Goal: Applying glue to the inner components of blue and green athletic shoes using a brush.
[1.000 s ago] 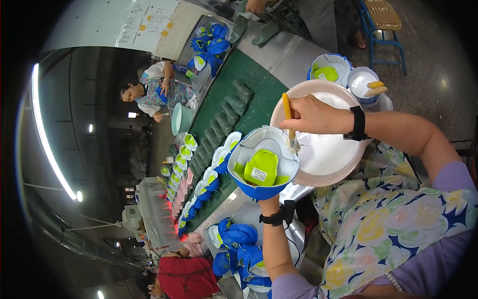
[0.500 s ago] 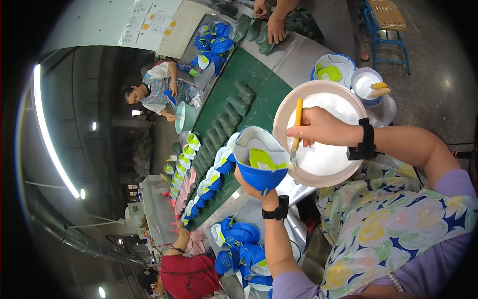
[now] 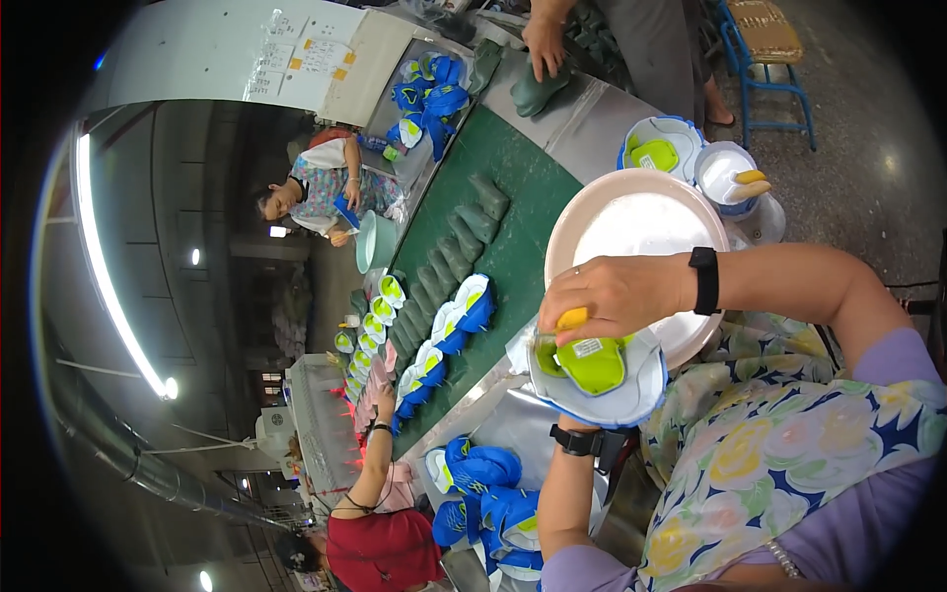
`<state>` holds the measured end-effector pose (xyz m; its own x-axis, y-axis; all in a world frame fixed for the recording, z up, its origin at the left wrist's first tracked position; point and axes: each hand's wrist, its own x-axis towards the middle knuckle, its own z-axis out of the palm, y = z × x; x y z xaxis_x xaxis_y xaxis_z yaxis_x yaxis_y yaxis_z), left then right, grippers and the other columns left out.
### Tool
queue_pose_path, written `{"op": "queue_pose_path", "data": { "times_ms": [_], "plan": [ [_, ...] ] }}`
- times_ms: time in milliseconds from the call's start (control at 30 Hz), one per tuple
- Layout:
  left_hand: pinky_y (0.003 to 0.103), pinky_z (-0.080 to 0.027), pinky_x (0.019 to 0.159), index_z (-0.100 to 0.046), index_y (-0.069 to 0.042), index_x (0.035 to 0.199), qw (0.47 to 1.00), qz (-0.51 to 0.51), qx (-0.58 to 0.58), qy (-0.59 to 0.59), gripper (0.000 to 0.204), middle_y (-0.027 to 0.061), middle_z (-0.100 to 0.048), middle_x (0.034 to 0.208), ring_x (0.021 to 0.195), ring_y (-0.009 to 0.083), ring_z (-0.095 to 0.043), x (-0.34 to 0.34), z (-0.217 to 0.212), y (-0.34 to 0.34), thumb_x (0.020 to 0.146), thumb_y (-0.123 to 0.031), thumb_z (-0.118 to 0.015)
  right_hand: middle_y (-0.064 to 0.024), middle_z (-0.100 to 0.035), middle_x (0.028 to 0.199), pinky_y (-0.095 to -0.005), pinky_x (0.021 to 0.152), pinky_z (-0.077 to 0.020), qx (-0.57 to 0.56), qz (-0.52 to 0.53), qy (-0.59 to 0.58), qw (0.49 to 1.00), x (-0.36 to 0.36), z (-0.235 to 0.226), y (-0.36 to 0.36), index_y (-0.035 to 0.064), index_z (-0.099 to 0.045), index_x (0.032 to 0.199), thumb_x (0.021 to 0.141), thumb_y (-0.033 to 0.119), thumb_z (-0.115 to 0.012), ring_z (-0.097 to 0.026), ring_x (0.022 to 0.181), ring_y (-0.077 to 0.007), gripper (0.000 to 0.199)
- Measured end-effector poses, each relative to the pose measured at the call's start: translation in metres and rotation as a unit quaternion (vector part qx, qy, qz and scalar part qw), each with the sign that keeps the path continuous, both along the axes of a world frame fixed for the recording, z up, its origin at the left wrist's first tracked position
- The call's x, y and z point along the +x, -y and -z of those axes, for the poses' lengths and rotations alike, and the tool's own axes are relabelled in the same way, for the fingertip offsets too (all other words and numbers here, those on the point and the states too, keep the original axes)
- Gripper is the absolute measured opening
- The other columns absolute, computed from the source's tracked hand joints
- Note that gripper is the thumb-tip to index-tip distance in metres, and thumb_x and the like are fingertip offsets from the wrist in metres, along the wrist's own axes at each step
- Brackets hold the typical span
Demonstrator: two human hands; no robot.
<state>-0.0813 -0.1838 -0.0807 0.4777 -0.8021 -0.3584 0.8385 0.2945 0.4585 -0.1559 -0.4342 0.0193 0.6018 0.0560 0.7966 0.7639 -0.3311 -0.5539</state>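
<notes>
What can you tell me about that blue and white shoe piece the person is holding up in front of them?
The shoe upper is white around its rim with blue edging and a lime-green insole bearing a small white label. It looks soft, like fabric. It is held opening-up over the person's lap, beside a big pale basin. The left hand supports it from beneath, mostly hidden. The right hand rests on its upper edge, pressing an orange-handled tool into it.

A long green conveyor belt (image 3: 513, 212) carries dark green shoe moulds (image 3: 480, 209) and blue-and-white shoe uppers with lime insoles (image 3: 472, 301). More blue uppers (image 3: 483, 493) are piled near a person in a red shirt (image 3: 385, 548). A blue metal chair (image 3: 769, 49) stands on the floor.
</notes>
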Motion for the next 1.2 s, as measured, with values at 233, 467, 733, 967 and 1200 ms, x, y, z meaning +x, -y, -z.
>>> {"op": "queue_pose_path", "data": {
  "times_ms": [233,467,733,967,1200],
  "plan": [
    [0.048,-0.052,0.095,-0.05,-0.008,0.135,0.99,-0.005,0.058,0.132,0.048,0.013,-0.058,0.13,0.115,0.0291,-0.06,0.005,-0.026,0.006,0.098,-0.039,-0.046,-0.0205,-0.062,0.072,-0.0407,0.065,-0.0508,-0.016,0.081,-0.11,0.99,0.013,0.001,0.015,-0.0018,-0.055,0.088,0.087,0.025,-0.067,-0.064,0.069,-0.037,0.029],
    [0.048,-0.052,0.094,-0.049,-0.008,0.136,0.961,-0.031,0.093,0.259,0.048,0.0137,-0.057,0.131,0.115,0.03,-0.06,0.013,-0.051,0.012,0.099,-0.038,-0.045,-0.0176,-0.068,0.086,-0.0346,0.068,-0.0504,-0.078,0.069,-0.398,0.912,-0.016,-0.017,0.034,-0.0011,-0.064,0.088,0.086,0.02,-0.067,-0.067,0.073,-0.0275,0.021],
    [0.049,-0.051,0.096,-0.048,-0.007,0.137,0.936,-0.091,0.081,0.331,0.051,0.0146,-0.056,0.133,0.117,0.0307,-0.059,0.004,-0.059,0.011,0.097,-0.039,-0.047,-0.0127,-0.065,0.088,-0.0383,0.076,-0.0509,-0.158,0.047,-0.071,0.984,-0.007,-0.014,0.011,0.0031,-0.062,0.094,0.088,0.019,-0.066,-0.064,0.085,-0.0319,0.017],
    [0.047,-0.053,0.095,-0.048,-0.006,0.137,0.953,-0.079,0.057,0.286,0.051,0.0148,-0.057,0.131,0.114,0.0298,-0.06,0.011,-0.059,0.012,0.098,-0.04,-0.047,-0.0152,-0.067,0.091,-0.0379,0.074,-0.0504,-0.1,0.094,-0.115,0.984,-0.013,-0.02,0.016,0.0021,-0.062,0.094,0.088,0.019,-0.066,-0.065,0.087,-0.0336,0.019],
    [0.045,-0.055,0.091,-0.048,-0.007,0.137,0.951,-0.092,0.012,0.296,0.043,0.013,-0.059,0.127,0.108,0.0282,-0.064,0.022,-0.051,0.004,0.101,-0.032,-0.043,-0.0228,-0.064,0.076,-0.042,0.063,-0.049,-0.072,0.142,-0.247,0.956,0.019,-0.023,0.011,-0.0032,-0.058,0.088,0.086,0.023,-0.068,-0.064,0.071,-0.0393,0.028]
  ]
}}
